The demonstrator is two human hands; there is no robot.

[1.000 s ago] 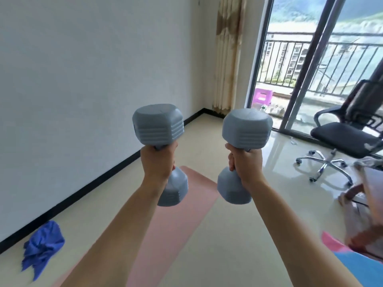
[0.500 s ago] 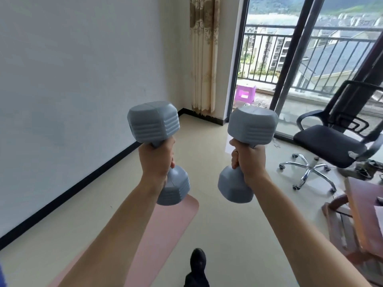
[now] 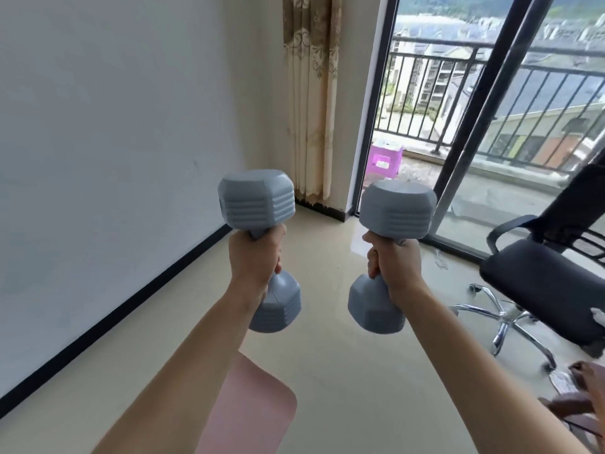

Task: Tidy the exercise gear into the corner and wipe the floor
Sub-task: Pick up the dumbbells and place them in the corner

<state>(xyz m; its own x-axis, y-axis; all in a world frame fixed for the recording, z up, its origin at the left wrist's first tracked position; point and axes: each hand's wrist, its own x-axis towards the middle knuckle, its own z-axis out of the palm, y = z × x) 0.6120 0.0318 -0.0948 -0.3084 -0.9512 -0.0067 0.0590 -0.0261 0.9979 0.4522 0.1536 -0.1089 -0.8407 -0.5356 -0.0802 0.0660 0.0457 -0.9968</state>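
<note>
Room: pale glossy tile floor, white wall on the left with a black skirting board. A beige patterned curtain hangs in the far corner. Beside it is a dark-framed sliding glass door, with a purple stool on the balcony outside.

Left hand: raised at mid-frame, wrapped round the handle of the left dumbbell. The dumbbell is grey and near upright, one head above the fist and one below.

Right hand: same height, fingers curled tight round the handle of the right dumbbell. It matches the other in grey and is also near upright.

The two dumbbells are side by side, apart, and both off the floor, in front of the curtained corner.

Pink exercise mat: flat on the floor. Its rounded end shows below the left forearm, near the bottom edge.

Black office chair: on a chrome star base at the right, near the door. A brown wooden item at lower right is cut off, so I cannot identify it.
</note>
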